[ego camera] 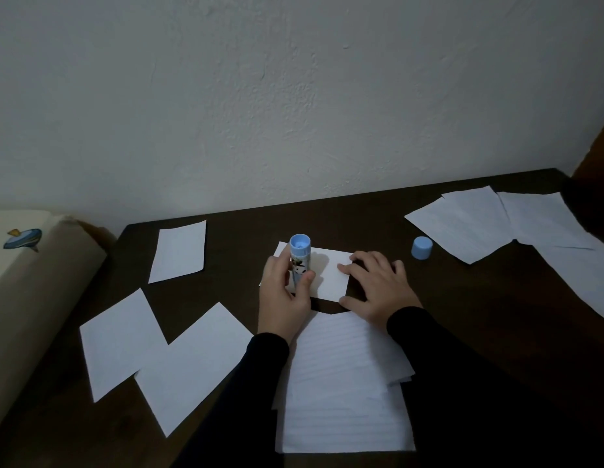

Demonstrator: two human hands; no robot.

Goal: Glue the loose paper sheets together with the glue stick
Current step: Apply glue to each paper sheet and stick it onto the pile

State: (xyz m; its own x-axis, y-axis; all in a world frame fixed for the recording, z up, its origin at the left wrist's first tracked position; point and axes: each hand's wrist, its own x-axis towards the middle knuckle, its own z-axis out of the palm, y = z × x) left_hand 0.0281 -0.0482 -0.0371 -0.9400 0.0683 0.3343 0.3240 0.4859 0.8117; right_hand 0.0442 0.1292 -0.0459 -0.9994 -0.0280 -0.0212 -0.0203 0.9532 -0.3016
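The left hand (287, 292) and the glue stick (299, 261) it grips cover the small paper sheet (332, 275) at its nine o'clock side, and the stick's lower tip is hidden, so contact with the paper cannot be told. Dark sleeves (462, 383) hide parts of the lined sheet stack (341, 383). At three o'clock the picture's edge cuts a far sheet (570, 251); the stick's label print is too small to read.

Dim light, rough white plaster wall (293, 96), dark wooden table (479, 315), beige cushioned furniture (30, 298) at left
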